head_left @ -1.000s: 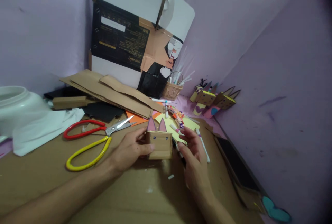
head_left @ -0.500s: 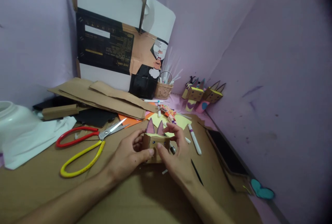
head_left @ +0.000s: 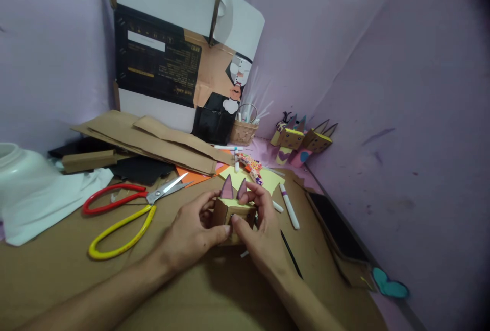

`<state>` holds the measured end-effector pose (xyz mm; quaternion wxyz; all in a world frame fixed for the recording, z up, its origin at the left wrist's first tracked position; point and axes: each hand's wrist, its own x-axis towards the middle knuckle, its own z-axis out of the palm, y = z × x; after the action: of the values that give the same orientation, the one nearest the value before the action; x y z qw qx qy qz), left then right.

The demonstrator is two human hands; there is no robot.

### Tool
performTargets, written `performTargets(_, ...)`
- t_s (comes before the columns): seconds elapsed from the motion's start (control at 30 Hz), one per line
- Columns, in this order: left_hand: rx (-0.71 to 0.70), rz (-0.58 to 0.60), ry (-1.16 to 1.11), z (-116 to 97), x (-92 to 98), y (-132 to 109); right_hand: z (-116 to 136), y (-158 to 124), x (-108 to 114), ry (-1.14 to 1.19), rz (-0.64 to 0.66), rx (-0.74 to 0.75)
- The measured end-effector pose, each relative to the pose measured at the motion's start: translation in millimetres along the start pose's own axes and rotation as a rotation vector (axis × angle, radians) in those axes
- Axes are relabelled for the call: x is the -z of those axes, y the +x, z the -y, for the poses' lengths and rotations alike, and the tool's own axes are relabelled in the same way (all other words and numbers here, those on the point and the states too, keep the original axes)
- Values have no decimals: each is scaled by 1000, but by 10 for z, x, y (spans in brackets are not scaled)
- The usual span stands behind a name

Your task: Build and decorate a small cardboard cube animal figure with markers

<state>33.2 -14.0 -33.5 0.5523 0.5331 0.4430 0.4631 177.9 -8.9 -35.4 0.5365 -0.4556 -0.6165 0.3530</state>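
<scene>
Between my two hands is a small cardboard animal head (head_left: 222,213), box-shaped, with a pale yellow top and two pointed ears with pink insides. My left hand (head_left: 195,229) grips its left side, thumb on the front face. With the thumb pressed on the front, my right hand (head_left: 258,221) holds the right side, and its fingers reach up by the right ear (head_left: 242,188). My fingers hide much of the front. A black thin stick (head_left: 291,254) and a white marker with a purple band (head_left: 289,206) lie to the right of my right hand.
Open scissors (head_left: 153,196) with red and yellow handles lie left of my hands. Behind are brown cardboard sheets (head_left: 164,139), yellow paper (head_left: 273,180) and a small basket (head_left: 244,133). Finished-looking cardboard animals (head_left: 293,139) stand by the wall. A black-topped cardboard piece (head_left: 339,226) lies right.
The animal head has tipped so that more of its yellow top and left side shows. Both hands stay on it, and the view has shifted slightly.
</scene>
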Motion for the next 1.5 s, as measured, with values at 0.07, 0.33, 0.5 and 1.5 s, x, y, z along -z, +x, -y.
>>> performTargets(0.07,-1,-5,17,-2,1,-6,-3,-2,-2,-4,-1,11)
performTargets(0.33,-26,-4,76,10,7,-42,-25,-5,-9,-2,4,11)
performTargets(0.5,-24,8,61,-2,0,-27,-28,-11,0,0,8,-15)
performTargets(1.5,23,25,-6,-24,17,-34,-39,4,35,96,59,-48)
